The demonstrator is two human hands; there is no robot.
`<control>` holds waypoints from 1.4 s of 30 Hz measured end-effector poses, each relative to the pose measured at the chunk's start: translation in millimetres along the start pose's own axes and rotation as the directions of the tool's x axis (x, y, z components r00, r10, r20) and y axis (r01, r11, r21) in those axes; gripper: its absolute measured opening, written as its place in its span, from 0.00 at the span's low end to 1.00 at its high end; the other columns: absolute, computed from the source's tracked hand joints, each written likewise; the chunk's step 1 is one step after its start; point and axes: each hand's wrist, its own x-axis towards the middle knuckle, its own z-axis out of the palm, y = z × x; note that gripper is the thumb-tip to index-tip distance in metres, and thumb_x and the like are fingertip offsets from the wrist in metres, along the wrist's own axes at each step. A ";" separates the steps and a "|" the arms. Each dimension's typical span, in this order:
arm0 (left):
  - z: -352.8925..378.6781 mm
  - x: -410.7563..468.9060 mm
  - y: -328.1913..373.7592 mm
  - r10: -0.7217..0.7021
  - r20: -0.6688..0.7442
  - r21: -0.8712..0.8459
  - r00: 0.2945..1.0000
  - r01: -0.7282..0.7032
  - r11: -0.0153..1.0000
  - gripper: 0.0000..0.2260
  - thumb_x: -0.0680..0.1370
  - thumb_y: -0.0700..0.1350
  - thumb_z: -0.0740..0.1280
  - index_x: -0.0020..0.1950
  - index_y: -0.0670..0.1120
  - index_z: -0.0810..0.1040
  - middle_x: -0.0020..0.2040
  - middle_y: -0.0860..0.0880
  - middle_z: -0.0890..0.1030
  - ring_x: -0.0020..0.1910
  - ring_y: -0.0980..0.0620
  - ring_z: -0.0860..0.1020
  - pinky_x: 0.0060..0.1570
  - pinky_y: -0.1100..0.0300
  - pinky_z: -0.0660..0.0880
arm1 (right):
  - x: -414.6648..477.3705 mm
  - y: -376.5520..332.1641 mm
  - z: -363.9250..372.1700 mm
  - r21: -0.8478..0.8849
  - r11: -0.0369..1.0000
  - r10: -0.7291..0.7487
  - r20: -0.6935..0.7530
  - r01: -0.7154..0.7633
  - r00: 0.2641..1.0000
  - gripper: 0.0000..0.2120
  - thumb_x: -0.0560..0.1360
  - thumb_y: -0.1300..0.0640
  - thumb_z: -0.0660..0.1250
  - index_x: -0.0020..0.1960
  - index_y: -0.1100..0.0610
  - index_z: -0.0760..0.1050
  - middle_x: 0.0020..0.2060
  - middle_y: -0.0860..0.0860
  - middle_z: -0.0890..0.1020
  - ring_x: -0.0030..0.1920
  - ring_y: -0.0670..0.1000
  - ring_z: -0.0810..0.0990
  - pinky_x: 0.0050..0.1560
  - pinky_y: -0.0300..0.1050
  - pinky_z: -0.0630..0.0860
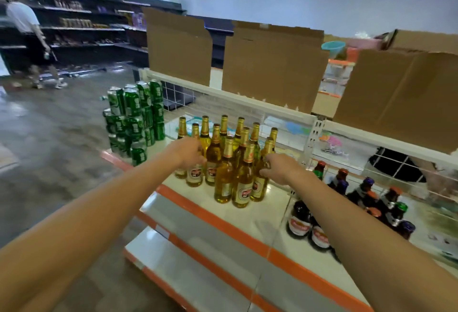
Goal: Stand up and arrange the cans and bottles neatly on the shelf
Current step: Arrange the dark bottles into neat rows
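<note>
Left hand (190,152), right hand (277,166) each grasp flanking golden glass bottles (224,175); I reckon bunching cluster tight on cream orange-edged shelf (247,222).

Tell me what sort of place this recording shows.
Most likely a small supermarket or grocery shop: white metal shelving with orange edge strips, stacked green drink cans, upright golden glass bottles, and dark stocked shelves along the aisle behind.
</note>
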 end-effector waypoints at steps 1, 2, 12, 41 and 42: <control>-3.7 -0.5 -15.9 0.001 -0.008 0.002 1.000 -0.001 1.000 0.20 0.79 0.57 0.66 0.65 0.45 0.77 0.60 0.45 0.80 0.57 0.45 0.78 0.52 0.53 0.75 | 5.0 -16.2 0.3 0.000 1.000 -0.006 -0.007 0.006 1.000 0.19 0.79 0.45 0.65 0.65 0.55 0.73 0.61 0.56 0.78 0.59 0.57 0.77 0.55 0.52 0.76; -8.0 -1.3 -31.5 -0.004 -0.012 0.003 1.000 0.004 1.000 0.21 0.79 0.56 0.66 0.66 0.45 0.76 0.60 0.44 0.80 0.58 0.45 0.78 0.52 0.53 0.75 | 10.0 -31.8 0.8 -0.003 1.000 -0.014 -0.012 0.014 1.000 0.19 0.79 0.46 0.65 0.65 0.55 0.73 0.61 0.55 0.78 0.58 0.57 0.77 0.55 0.52 0.77; -27.3 -0.9 -159.8 -0.038 -0.074 -0.034 0.997 0.035 0.999 0.24 0.79 0.56 0.67 0.71 0.47 0.73 0.67 0.46 0.77 0.63 0.47 0.76 0.62 0.49 0.75 | 53.8 -148.6 -3.4 -0.006 0.999 -0.052 -0.045 0.052 0.998 0.25 0.80 0.46 0.64 0.74 0.54 0.67 0.69 0.55 0.74 0.63 0.57 0.77 0.60 0.52 0.76; -50.1 215.6 -142.8 0.141 -0.145 -0.016 0.979 -0.145 0.989 0.18 0.79 0.51 0.69 0.67 0.47 0.76 0.64 0.46 0.78 0.60 0.47 0.76 0.57 0.53 0.72 | 234.0 -100.9 -69.0 0.026 1.000 -0.012 -0.180 0.017 0.984 0.22 0.78 0.47 0.67 0.69 0.52 0.73 0.65 0.52 0.77 0.61 0.55 0.77 0.58 0.51 0.75; -53.0 221.9 -136.6 0.156 -0.154 -0.027 0.976 -0.162 0.986 0.18 0.79 0.51 0.68 0.67 0.47 0.76 0.64 0.46 0.78 0.60 0.47 0.76 0.57 0.53 0.72 | 232.9 -94.3 -71.5 0.019 1.000 0.010 -0.182 -0.007 0.983 0.21 0.78 0.47 0.67 0.69 0.52 0.73 0.65 0.52 0.77 0.61 0.55 0.77 0.58 0.51 0.74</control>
